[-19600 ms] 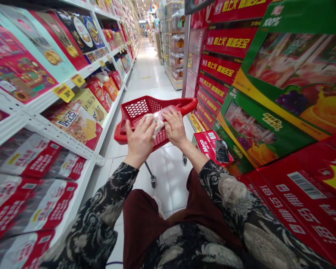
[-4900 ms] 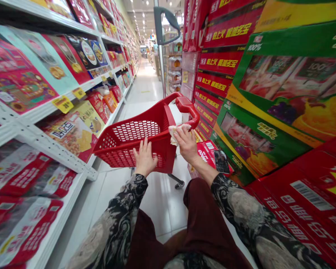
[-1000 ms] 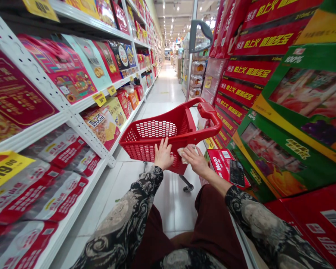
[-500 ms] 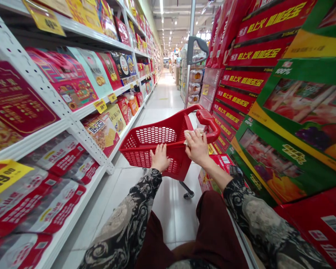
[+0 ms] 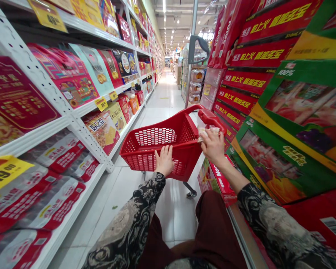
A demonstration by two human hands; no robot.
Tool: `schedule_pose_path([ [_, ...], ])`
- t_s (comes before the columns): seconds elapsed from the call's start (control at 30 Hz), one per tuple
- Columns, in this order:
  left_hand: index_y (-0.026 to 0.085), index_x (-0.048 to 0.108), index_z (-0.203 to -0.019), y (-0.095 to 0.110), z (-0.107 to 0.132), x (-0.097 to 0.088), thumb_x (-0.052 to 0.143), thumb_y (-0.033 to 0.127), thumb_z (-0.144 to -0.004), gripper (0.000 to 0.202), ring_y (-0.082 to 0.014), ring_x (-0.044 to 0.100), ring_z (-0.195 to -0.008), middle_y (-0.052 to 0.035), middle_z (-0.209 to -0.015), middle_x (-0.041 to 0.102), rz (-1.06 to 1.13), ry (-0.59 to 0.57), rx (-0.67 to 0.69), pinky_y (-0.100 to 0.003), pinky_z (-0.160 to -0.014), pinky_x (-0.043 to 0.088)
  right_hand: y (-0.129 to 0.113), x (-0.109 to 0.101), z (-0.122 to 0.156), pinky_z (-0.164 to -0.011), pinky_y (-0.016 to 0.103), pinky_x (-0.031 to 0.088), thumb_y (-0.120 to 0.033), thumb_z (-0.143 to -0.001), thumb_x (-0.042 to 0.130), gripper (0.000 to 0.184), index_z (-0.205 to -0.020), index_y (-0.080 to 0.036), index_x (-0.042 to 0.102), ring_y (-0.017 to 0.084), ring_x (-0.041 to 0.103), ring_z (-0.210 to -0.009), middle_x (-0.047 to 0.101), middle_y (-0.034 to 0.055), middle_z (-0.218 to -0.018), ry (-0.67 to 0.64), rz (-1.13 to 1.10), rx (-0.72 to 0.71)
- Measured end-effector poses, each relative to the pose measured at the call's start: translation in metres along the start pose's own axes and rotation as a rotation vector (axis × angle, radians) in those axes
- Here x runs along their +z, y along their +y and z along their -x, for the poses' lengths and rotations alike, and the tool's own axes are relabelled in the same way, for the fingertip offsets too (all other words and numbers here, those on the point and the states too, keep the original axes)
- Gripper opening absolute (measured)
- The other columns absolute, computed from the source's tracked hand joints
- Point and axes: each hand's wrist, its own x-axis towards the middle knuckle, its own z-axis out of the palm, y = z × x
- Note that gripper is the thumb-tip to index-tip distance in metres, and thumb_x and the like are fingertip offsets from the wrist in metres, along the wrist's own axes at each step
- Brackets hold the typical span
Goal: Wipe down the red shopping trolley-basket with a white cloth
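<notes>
A small red shopping cart (image 5: 189, 158) with a honeycomb-holed basket stands before my knees, its handle (image 5: 212, 118) at the right. My left hand (image 5: 164, 161) grips the near rim of the basket, its fingers hooked over the edge. Under the fingers of my right hand (image 5: 214, 145) is a crumpled whitish cloth (image 5: 204, 133), pressed against the cart's end just below the handle. The palm covers part of the cloth. One caster (image 5: 191, 194) shows beneath the basket.
White shelves (image 5: 92, 144) of boxed snacks and bottle packs line the left. On the right are stacked red drink cartons (image 5: 245, 79) and green fruit-drink boxes (image 5: 271, 157). A metal post (image 5: 192, 33) with a grey handle rises behind the cart. The tiled aisle (image 5: 168, 87) runs ahead.
My right hand and the cloth have slid right along the cart's end. The cart's handle end has shifted slightly right. My left hand has moved a little right with the rim.
</notes>
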Motion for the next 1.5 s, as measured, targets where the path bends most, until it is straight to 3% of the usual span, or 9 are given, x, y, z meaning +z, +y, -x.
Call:
schedule_pose_path([
  [0.2, 0.018, 0.024, -0.142, 0.006, 0.003, -0.003, 0.044, 0.019, -0.077, 0.068, -0.0235, 0.022, -0.138, -0.0071, -0.15, 0.027, 0.007, -0.057, 0.013, -0.062, -0.108, 0.02, -0.058, 0.021, 0.003, -0.107, 0.051, 0.017, -0.021, -0.086, 0.043, 0.045, -0.131, -0.02, 0.047, 0.027, 0.038, -0.125, 0.053, 0.01, -0.131, -0.141, -0.116, -0.264],
  [0.47, 0.016, 0.026, -0.142, 0.006, 0.003, -0.004, 0.045, 0.022, -0.078, 0.067, -0.0249, 0.022, -0.139, -0.0083, -0.15, 0.026, 0.032, -0.067, 0.008, -0.063, -0.109, 0.017, -0.014, 0.005, -0.013, -0.106, 0.054, 0.018, -0.023, -0.087, 0.043, 0.037, -0.122, -0.02, 0.054, 0.027, 0.046, -0.118, 0.053, 0.0115, -0.131, -0.027, -0.056, 0.004],
  [0.63, 0.013, 0.03, -0.139, 0.014, -0.002, -0.014, 0.045, 0.025, -0.077, 0.065, -0.0252, 0.023, -0.138, -0.0116, -0.15, 0.027, 0.114, -0.034, -0.024, -0.06, -0.11, 0.017, -0.042, 0.013, 0.0, -0.108, 0.051, 0.016, -0.021, -0.083, 0.044, 0.048, -0.13, -0.013, 0.047, 0.029, 0.037, -0.129, 0.049, 0.0119, -0.136, -0.143, -0.078, -0.124],
  [0.83, 0.016, 0.02, -0.143, 0.03, -0.018, -0.032, 0.042, 0.021, -0.077, 0.07, -0.0201, 0.016, -0.14, -0.0084, -0.153, 0.02, 0.224, 0.1, 0.249, -0.051, -0.112, 0.014, -0.05, 0.012, 0.001, -0.109, 0.053, 0.016, -0.019, -0.075, 0.043, 0.068, -0.141, -0.008, 0.029, 0.028, 0.036, -0.131, 0.042, 0.0159, -0.14, -0.248, -0.292, -0.13],
  [0.97, 0.016, 0.024, -0.142, 0.051, -0.028, -0.031, 0.045, 0.032, -0.08, 0.068, -0.0233, 0.024, -0.137, -0.0108, -0.149, 0.028, 0.237, 0.085, 0.311, -0.054, -0.112, 0.013, -0.028, 0.005, -0.003, -0.107, 0.052, 0.022, -0.019, -0.08, 0.035, 0.066, -0.144, -0.012, 0.019, 0.023, 0.044, -0.126, 0.049, 0.0146, -0.135, -0.236, -0.404, -0.085],
  [1.13, 0.019, 0.044, -0.129, 0.075, -0.038, -0.024, 0.046, 0.034, -0.083, 0.048, -0.0245, 0.047, -0.119, -0.0113, -0.13, 0.052, 0.163, 0.172, 0.163, -0.056, -0.111, 0.016, -0.017, 0.007, -0.003, -0.106, 0.053, 0.021, -0.021, -0.086, 0.035, 0.052, -0.137, -0.011, 0.037, 0.026, 0.044, -0.125, 0.05, 0.0155, -0.134, -0.083, -0.216, 0.052],
  [1.23, 0.02, 0.048, -0.126, 0.061, -0.038, -0.014, 0.043, 0.028, -0.085, 0.042, -0.0241, 0.041, -0.125, -0.0103, -0.135, 0.048, 0.126, 0.186, 0.143, -0.057, -0.111, 0.015, -0.013, 0.01, -0.002, -0.106, 0.055, 0.018, -0.023, -0.088, 0.037, 0.043, -0.128, -0.013, 0.049, 0.028, 0.046, -0.123, 0.057, 0.0136, -0.127, -0.071, -0.147, 0.047],
  [1.4, 0.023, 0.046, -0.129, -0.002, -0.021, 0.005, 0.04, 0.024, -0.085, 0.044, -0.0238, 0.037, -0.131, -0.0074, -0.14, 0.045, 0.082, 0.174, -0.04, -0.061, -0.11, 0.012, -0.01, 0.012, 0.0, -0.107, 0.054, 0.016, -0.024, -0.089, 0.039, 0.038, -0.122, -0.014, 0.055, 0.027, 0.047, -0.12, 0.061, 0.011, -0.122, -0.072, -0.141, 0.017],
  [1.5, 0.023, 0.045, -0.131, -0.011, -0.015, 0.008, 0.039, 0.023, -0.085, 0.046, -0.0232, 0.037, -0.131, -0.0071, -0.14, 0.045, 0.076, 0.186, -0.075, -0.061, -0.11, 0.011, -0.022, 0.015, 0.002, -0.107, 0.057, 0.013, -0.023, -0.088, 0.04, 0.036, -0.118, -0.016, 0.058, 0.028, 0.046, -0.121, 0.062, 0.0105, -0.121, -0.08, -0.126, 0.025],
])
